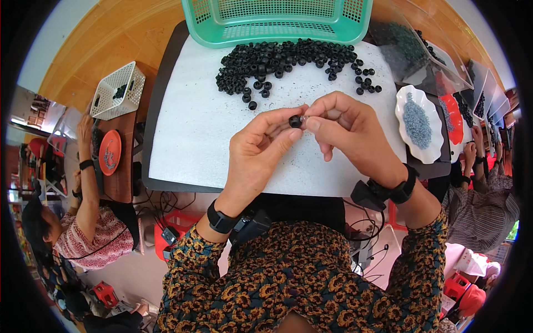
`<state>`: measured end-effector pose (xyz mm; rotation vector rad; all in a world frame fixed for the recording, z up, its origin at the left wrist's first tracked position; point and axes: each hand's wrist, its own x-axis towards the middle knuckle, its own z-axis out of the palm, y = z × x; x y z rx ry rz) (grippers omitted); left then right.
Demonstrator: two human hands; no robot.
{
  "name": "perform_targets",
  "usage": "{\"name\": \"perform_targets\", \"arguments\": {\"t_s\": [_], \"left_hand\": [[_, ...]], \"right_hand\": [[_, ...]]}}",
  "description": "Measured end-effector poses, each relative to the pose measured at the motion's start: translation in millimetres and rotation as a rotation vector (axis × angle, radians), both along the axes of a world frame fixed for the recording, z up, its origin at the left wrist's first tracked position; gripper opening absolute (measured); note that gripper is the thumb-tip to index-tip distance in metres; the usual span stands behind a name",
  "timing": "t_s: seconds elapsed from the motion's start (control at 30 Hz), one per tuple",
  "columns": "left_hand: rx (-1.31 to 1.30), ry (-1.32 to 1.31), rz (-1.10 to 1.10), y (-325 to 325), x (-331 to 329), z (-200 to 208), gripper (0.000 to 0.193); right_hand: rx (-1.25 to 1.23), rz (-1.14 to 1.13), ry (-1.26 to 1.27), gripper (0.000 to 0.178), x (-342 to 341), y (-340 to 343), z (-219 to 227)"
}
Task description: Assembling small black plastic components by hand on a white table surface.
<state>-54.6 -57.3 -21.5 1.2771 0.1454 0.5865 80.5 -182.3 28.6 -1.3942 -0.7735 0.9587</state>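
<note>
Between the thumb and fingers of my left hand [256,145] is a small round black piece [295,121], much like the loose black pieces on the table. My right hand [351,123] is closed in a pinch right beside it, thumb against fingers. A tiny pale, clear-looking bit shows at its fingertips, touching the black piece; it is too small to name. Both hands meet over the white work surface [189,127]. Beyond them lies a spread pile of round black pieces with holes [266,64].
A green plastic basket [277,34] stands at the far edge. To the right sit a white scalloped dish [437,129] of small grey-blue pieces and a clear bin [411,50]. Leftward are a white basket [133,91], an orange plate [114,139] and a co-worker [91,233].
</note>
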Motion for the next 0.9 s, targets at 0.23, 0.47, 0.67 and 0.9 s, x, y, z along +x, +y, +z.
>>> {"name": "perform_targets", "arguments": {"t_s": [0.23,0.47,0.67,0.9], "left_hand": [[0.148,0.046,0.019,2.4,3.8,3.4,0.029],[0.198,0.107,-0.034,3.5,3.4,5.6,0.029],[0.243,0.082,-0.049,-1.0,5.9,3.7,0.028],[-0.026,0.091,-0.084,-2.7,-3.2,2.6,0.029]], "right_hand": [[-0.020,-0.020,-0.252,0.014,6.7,-1.4,-0.1],[-0.119,0.058,-0.743,0.013,7.1,-5.5,20.5],[0.062,0.102,-1.196,0.012,12.4,-7.4,12.6],[0.027,0.226,-0.931,0.012,18.5,-3.7,17.9]]}}
